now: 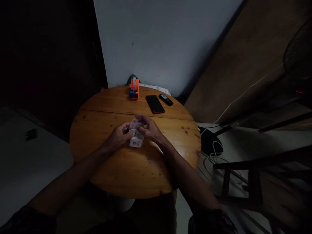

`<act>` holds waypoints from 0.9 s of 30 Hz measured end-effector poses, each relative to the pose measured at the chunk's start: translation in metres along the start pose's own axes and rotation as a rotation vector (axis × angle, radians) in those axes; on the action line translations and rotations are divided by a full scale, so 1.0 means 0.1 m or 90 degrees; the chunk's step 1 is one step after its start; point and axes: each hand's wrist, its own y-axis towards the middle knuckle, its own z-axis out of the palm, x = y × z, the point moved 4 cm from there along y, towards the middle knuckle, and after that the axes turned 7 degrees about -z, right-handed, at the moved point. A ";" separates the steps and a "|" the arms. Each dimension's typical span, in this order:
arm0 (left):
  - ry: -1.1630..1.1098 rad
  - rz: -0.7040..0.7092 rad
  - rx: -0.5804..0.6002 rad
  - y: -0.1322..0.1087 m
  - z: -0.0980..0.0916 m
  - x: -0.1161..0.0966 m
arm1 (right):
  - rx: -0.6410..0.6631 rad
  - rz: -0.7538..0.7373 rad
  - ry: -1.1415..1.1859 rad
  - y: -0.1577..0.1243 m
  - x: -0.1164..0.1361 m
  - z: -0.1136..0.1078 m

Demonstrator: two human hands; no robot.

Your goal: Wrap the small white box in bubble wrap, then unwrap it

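Observation:
A small white box (pixel 136 143) with reddish print on its front stands on the round wooden table, near its middle. Crinkled clear plastic (pixel 136 124) rises over the top of the box. My left hand (pixel 120 134) is closed on the left side of the box, thumb against its upper front. From the right, my right hand (pixel 149 127) pinches the plastic above the box with thumb and fingers. Dim light and the fingers hide how the plastic is joined to the box.
An orange tape dispenser (pixel 134 88) stands at the table's (pixel 97 113) far edge. Right of it lie a dark smartphone (pixel 155 104) and a small black keypad phone (pixel 166 99). A wall rises behind. Cables (pixel 212 159) and a dark wooden stool (pixel 243 175) are on the right.

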 end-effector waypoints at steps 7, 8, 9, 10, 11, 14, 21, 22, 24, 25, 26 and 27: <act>-0.006 -0.008 -0.010 0.00 0.02 -0.03 | -0.086 0.023 0.063 0.09 -0.02 0.07; -0.002 -0.011 -0.011 -0.01 0.02 -0.03 | -0.098 0.028 0.077 0.09 -0.01 0.06; 0.001 -0.015 -0.010 -0.01 0.02 -0.04 | -0.109 0.035 0.091 0.09 -0.01 0.06; 0.003 -0.019 -0.011 -0.01 0.03 -0.05 | -0.119 0.044 0.106 0.09 -0.01 0.05; 0.005 -0.022 -0.010 -0.02 0.03 -0.06 | -0.129 0.053 0.121 0.09 -0.01 0.04; -0.002 -0.016 -0.005 -0.02 0.03 -0.06 | -0.147 0.068 0.171 0.10 -0.03 0.02; -0.008 -0.009 -0.001 -0.02 0.03 -0.05 | -0.126 0.149 0.284 0.08 -0.05 0.02; -0.005 -0.008 -0.004 -0.02 0.03 -0.06 | -0.106 0.164 0.308 0.07 -0.04 0.01; -0.002 -0.011 -0.009 -0.02 0.02 -0.06 | -0.050 0.173 0.353 0.05 -0.03 0.00; -0.002 -0.015 -0.009 -0.02 0.02 -0.06 | -0.021 0.169 0.370 0.03 -0.03 -0.01; -0.003 -0.018 -0.010 -0.02 0.02 -0.05 | 0.004 0.163 0.380 0.02 -0.02 -0.02; -0.006 -0.019 -0.009 -0.02 0.02 -0.05 | 0.022 0.156 0.385 0.01 -0.02 -0.02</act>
